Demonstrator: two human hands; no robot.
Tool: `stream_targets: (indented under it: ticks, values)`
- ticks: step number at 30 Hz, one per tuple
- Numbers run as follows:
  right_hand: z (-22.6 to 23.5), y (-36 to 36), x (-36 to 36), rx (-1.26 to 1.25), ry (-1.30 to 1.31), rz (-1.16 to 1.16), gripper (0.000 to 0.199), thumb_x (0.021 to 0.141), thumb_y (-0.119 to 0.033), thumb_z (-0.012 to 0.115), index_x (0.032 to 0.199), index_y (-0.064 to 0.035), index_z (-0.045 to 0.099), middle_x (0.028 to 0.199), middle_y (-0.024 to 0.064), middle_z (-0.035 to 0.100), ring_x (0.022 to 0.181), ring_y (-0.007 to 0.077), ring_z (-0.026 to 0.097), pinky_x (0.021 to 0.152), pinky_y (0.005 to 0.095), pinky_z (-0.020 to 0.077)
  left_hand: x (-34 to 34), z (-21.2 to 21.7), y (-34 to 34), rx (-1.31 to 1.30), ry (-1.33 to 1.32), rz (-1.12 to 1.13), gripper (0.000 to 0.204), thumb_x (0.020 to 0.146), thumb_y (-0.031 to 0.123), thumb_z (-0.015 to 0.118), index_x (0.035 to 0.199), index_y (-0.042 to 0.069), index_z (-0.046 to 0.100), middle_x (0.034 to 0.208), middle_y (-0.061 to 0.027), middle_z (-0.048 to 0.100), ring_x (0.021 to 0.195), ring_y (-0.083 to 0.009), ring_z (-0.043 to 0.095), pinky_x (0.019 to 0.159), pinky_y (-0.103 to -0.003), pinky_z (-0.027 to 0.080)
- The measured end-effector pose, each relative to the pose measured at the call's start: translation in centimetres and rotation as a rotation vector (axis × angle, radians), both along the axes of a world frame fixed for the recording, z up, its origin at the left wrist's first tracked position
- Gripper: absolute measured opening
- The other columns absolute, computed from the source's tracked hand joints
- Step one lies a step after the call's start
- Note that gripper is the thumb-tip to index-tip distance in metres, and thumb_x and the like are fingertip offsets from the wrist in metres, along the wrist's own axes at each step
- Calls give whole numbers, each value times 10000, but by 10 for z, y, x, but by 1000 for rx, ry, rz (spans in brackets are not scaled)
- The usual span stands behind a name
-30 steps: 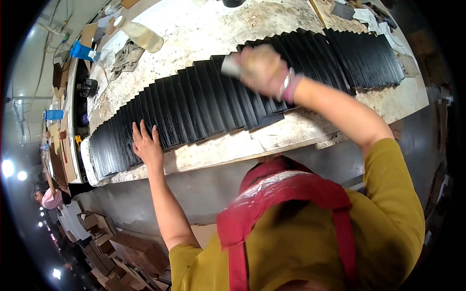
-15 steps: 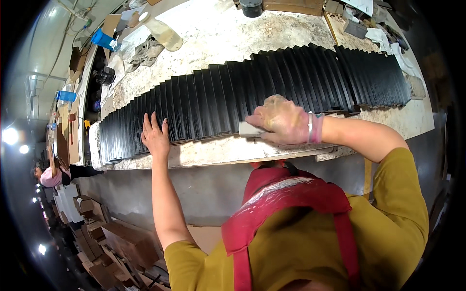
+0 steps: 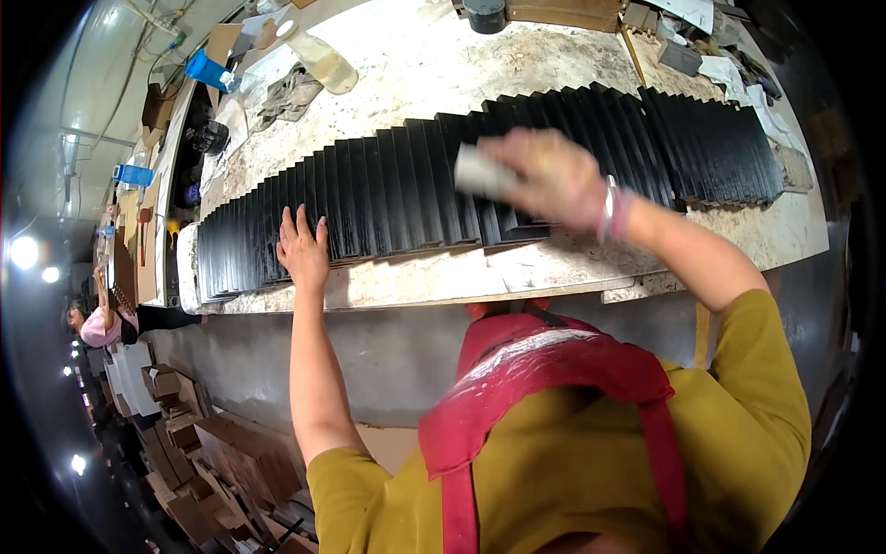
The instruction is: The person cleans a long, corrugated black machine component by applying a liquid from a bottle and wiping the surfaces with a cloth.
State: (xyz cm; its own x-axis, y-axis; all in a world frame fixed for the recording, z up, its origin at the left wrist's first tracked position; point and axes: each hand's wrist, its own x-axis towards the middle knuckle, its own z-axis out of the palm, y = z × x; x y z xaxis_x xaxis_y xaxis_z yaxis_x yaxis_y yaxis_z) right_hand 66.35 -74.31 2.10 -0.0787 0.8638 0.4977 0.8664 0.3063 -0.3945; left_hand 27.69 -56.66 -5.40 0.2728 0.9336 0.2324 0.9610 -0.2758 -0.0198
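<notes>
1. A long row of black slats (image 3: 388, 198), overlapping like shingles, lies across a pale, stained workbench (image 3: 572, 268) from its left end to its right.
2. The left hand (image 3: 303, 249) rests flat and open on the slats near the row's left part, fingers spread, gripping nothing.
3. The right hand (image 3: 554, 180) is closed around a pale block (image 3: 482, 173), which sits over the slats in the middle of the row; the hand is blurred, so whether the block touches the slats cannot be told.
4. A dark round pot (image 3: 484, 14) stands at the far edge of the bench; its contents cannot be seen.
5. A clear plastic bottle (image 3: 318, 57) lies on its side at the far left; what it holds is unclear.
6. A blue container (image 3: 208, 71) sits beyond it, contents hidden.
7. Another person (image 3: 92, 319) in pink works far off to the left.
</notes>
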Motion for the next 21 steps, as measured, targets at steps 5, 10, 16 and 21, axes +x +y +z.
stream_targets:
  ticks: [5,10,16,21]
  values:
    - [-24,90,23,-227,-6,-325,301,840,-233,631,1106,-92,630,947,160,656,859,319,656,785,409,528,7,6,2,13,-31,-30,537,963,448,491,1406,148,449,1517,-115,335,1343,-330,385,1068,-556,300]
    - [-1,51,-44,-272,-189,137,254,863,-283,603,1026,-98,663,913,143,674,843,303,666,841,439,511,5,6,-4,41,-1,6,533,968,460,478,1404,153,455,1506,-114,363,1336,-313,402,1055,-516,317]
    - [-33,122,-18,-148,-102,-280,266,897,-297,603,1081,-114,663,915,139,675,796,297,661,749,413,530,13,10,-4,68,-61,-9,581,958,455,504,1433,135,409,1486,-107,386,1333,-297,404,1058,-535,328]
    - [-2,74,-62,-348,-183,47,341,860,-324,677,1140,-133,658,910,44,658,894,232,621,917,395,455,9,8,-7,24,-63,21,578,970,452,484,1452,150,381,1498,-114,374,1349,-300,391,1060,-550,315]
